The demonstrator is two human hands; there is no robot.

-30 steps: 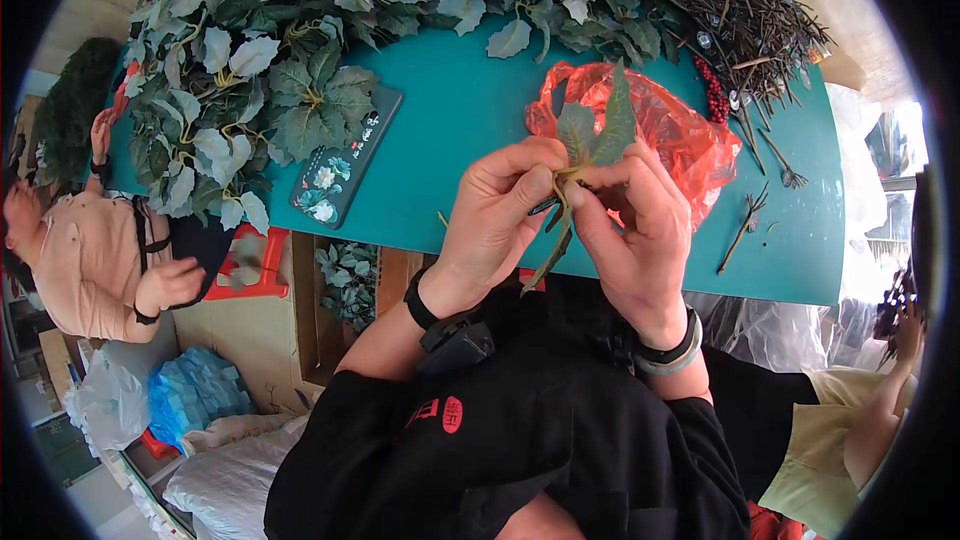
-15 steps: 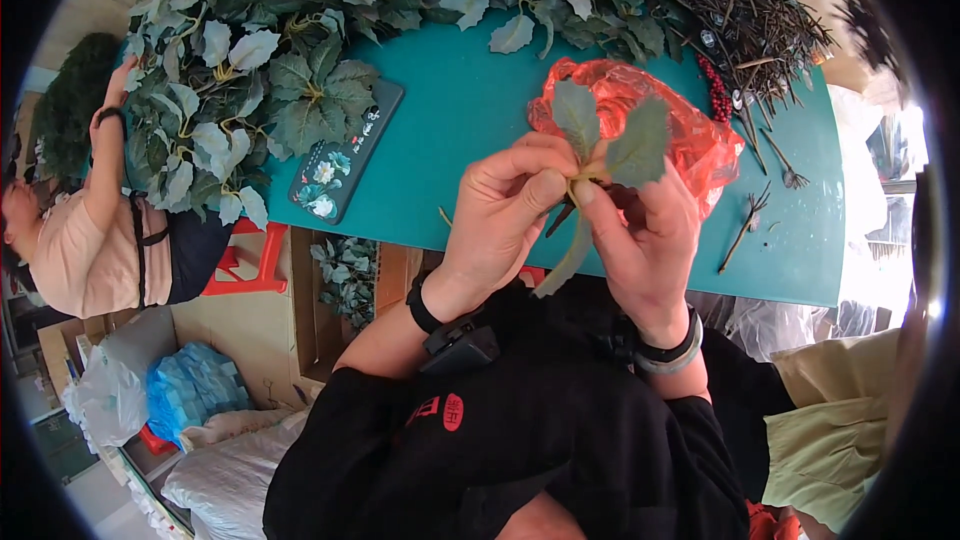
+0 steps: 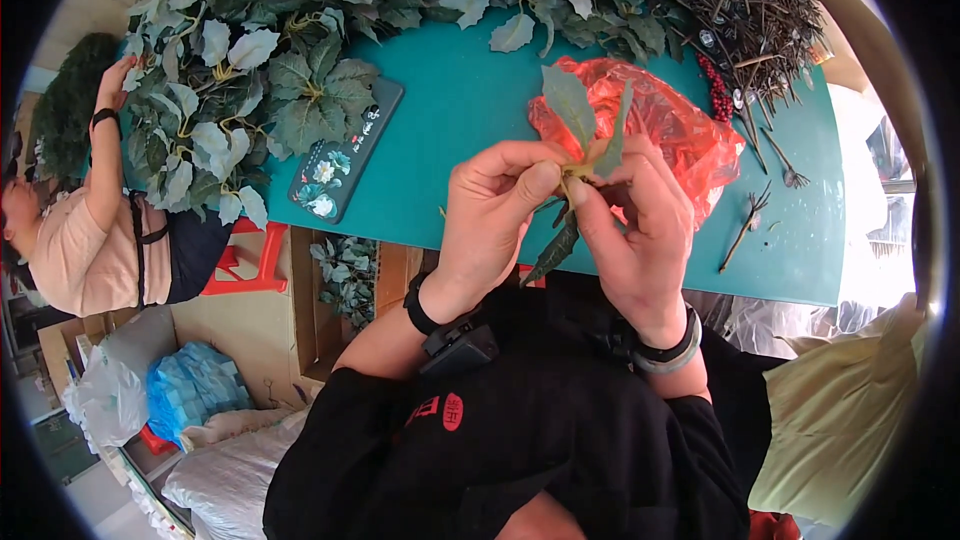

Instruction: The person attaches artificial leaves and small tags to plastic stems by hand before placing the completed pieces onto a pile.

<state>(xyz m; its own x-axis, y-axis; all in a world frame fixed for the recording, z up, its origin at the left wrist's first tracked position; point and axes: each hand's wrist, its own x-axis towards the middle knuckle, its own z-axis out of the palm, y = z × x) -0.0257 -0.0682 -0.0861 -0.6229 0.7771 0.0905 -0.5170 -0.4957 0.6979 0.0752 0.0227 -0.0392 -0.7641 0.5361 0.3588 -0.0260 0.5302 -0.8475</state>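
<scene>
Above the near edge of the green table [image 3: 450, 90], both hands pinch one artificial leaf sprig [image 3: 571, 108]. My left hand [image 3: 497, 205] closes thumb and fingertips on its yellowish centre from the left. From the right, my right hand [image 3: 640, 225] is closed on the same centre, thumb beside the other thumb. Two green leaves point up from the fingers and a dark one hangs down between the hands. The fingertips partly hide where the stems meet. Just behind the hands lies a crumpled red plastic bag [image 3: 675, 125].
Piled artificial leaves [image 3: 300, 30] cover the far and left sides. A dark phone-like flat case with flowers [image 3: 345, 155] lies left. Bundled brown twigs [image 3: 740, 10], red berries [image 3: 714, 85] and a loose twig [image 3: 745, 230] are right. Another person [image 3: 100, 240] reaches into the leaves at left.
The sprig has turned in my fingers: its right leaf now shows edge-on, and a dark leaf hangs below. Both hands have shifted slightly left. Pale green cloth at the right has moved.
</scene>
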